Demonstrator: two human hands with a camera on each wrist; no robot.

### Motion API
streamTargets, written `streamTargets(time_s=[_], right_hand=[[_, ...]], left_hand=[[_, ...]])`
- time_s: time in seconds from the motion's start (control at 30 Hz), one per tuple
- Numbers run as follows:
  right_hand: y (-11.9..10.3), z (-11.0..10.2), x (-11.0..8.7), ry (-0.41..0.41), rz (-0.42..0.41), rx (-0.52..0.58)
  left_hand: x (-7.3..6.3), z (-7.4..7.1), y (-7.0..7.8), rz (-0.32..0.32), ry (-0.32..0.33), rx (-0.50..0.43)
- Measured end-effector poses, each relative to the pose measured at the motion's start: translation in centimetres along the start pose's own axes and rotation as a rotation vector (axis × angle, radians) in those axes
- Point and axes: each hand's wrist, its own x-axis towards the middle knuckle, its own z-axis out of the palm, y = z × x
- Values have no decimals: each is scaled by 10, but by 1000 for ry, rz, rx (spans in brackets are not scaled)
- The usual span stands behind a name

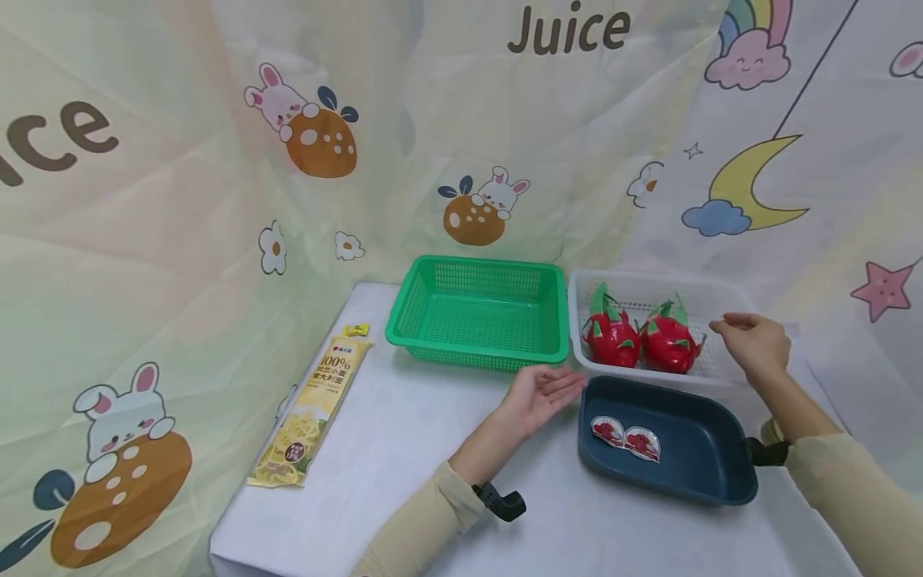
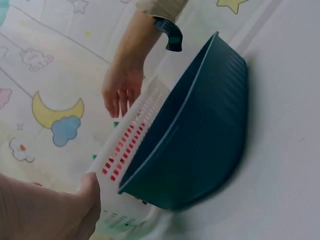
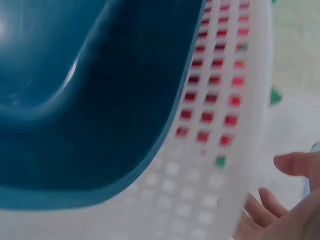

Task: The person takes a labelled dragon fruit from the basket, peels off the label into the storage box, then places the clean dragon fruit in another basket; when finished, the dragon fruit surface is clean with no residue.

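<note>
My left hand (image 1: 542, 394) has its fingers extended, palm turned up, and holds nothing. It hovers between the green basket (image 1: 476, 357) and the left corner of a dark blue tray (image 1: 671, 417). Over the right end of a white basket (image 1: 728, 300) is my right hand (image 1: 755, 343), its fingers loosely bent around nothing. Two red dragon fruits (image 1: 613, 336) (image 1: 672, 343) with green leaf tips sit side by side in the white basket. Inside the blue tray lie two round, flat pieces (image 1: 608, 430) (image 1: 642, 444) with red pictures.
A yellow noodle package (image 1: 313, 413) lies along the left of the white-covered table (image 1: 404, 449), with a small yellow packet (image 1: 356, 329) just beyond it. A printed cloth (image 1: 404, 104) hangs behind the baskets and at both sides.
</note>
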Motion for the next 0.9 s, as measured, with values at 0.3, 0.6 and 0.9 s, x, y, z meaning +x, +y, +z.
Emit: streamTargets(time_s=[0.3,0.6,0.9], right_hand=[[-42,8,-28,159,-174,2],[-74,15,-64,139,-408,-31],[-84,20,-93,65,-551,-99]], left_hand=[[-37,7,29,12,-82,42],[-67,4,85,376,-150,536],[-84,-15,133,787,89,1163]])
